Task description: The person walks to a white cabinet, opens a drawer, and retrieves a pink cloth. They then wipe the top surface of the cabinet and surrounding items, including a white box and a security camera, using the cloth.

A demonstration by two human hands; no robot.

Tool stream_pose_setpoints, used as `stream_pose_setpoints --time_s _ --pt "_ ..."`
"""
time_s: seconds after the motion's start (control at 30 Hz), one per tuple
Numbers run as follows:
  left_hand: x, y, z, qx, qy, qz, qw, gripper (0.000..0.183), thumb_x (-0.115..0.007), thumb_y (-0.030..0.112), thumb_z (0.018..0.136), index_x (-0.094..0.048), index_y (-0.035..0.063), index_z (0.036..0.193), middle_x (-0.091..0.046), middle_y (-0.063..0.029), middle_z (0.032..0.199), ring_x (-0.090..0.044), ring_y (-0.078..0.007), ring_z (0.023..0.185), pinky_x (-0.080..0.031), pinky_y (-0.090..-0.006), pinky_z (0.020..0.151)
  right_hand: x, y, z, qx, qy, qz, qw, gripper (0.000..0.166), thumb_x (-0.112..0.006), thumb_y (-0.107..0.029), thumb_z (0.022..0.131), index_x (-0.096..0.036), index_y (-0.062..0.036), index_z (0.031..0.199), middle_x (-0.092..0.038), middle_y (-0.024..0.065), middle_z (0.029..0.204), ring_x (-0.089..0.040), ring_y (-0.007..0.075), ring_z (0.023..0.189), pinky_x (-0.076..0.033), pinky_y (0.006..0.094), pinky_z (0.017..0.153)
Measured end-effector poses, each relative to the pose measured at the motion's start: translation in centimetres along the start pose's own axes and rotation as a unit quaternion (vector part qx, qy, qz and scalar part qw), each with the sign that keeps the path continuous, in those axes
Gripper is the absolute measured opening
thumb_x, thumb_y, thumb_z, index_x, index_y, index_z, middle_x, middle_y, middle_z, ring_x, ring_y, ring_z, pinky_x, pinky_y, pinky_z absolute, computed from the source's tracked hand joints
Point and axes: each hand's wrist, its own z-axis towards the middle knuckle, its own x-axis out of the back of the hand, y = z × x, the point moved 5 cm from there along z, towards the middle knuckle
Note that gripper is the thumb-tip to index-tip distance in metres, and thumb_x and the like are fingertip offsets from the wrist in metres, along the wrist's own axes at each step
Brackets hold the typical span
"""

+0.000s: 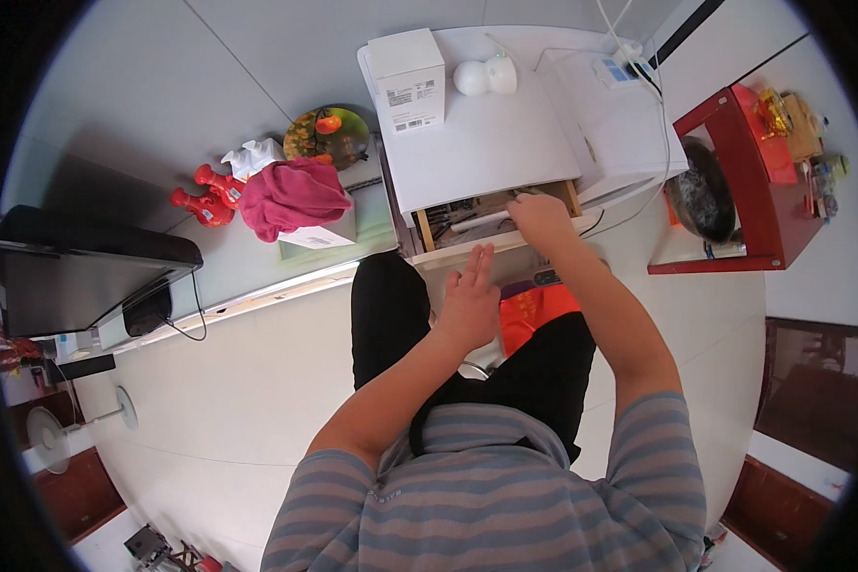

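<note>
An open drawer of a white cabinet holds a jumble of small items, among them a white stick-like object. My right hand reaches into the drawer's right part, its fingers at the end of that white object; whether they grip it cannot be told. In front of the drawer, my left hand has two fingers extended towards the drawer front and the others curled, with nothing visible in it. Below the drawer, partly behind my hands, are a red bag and a dark handset-like object.
On the cabinet stand a white box and a white rounded device. To the left, a glass-topped stand bears a pink cloth, red vases and a television. A red shelf unit stands right; a cable hangs nearby.
</note>
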Motion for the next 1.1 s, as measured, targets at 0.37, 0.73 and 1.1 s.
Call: stream_pose_setpoints --time_s 0.37,0.73,1.1 --pt "-0.5 -0.3 0.6 0.005 -0.045 0.036 0.998 0.030 -0.078 0.025 0.068 -0.070 0.0051 0.089 -0.014 -0.0280 0.161 -0.014 -0.0394 0.150 -0.034 -0.0542 0.105 1.3 1.6 -3.7 -0.046 0.204 0.223 0.952 0.023 -0.057 -0.003 0.086 -0.070 -0.0068 0.104 -0.070 0.0133 0.102 -0.065 0.0350 0.095 -0.053 0.0446 0.081" --pt "-0.5 -4.0 5.1 0.047 -0.085 0.100 0.990 0.029 -0.073 0.017 0.071 -0.071 0.0025 0.096 -0.006 -0.0259 0.163 -0.005 -0.0394 0.152 -0.022 -0.0581 0.115 -1.8 -4.4 -17.8 -0.226 0.171 0.468 0.837 0.017 -0.059 -0.004 0.091 -0.069 -0.0007 0.104 -0.070 0.0159 0.098 -0.068 0.0307 0.093 -0.053 0.0357 0.081" --pt "-1.1 -3.7 5.9 0.044 -0.098 0.136 0.985 0.024 -0.069 0.016 0.073 -0.073 0.0027 0.092 -0.002 -0.0263 0.163 -0.003 -0.0437 0.151 -0.021 -0.0586 0.117 -3.3 -7.8 -23.1 -0.246 0.186 0.479 0.822 0.015 -0.062 -0.006 0.090 -0.070 -0.0028 0.103 -0.069 0.0160 0.095 -0.068 0.0311 0.089 -0.053 0.0362 0.078"
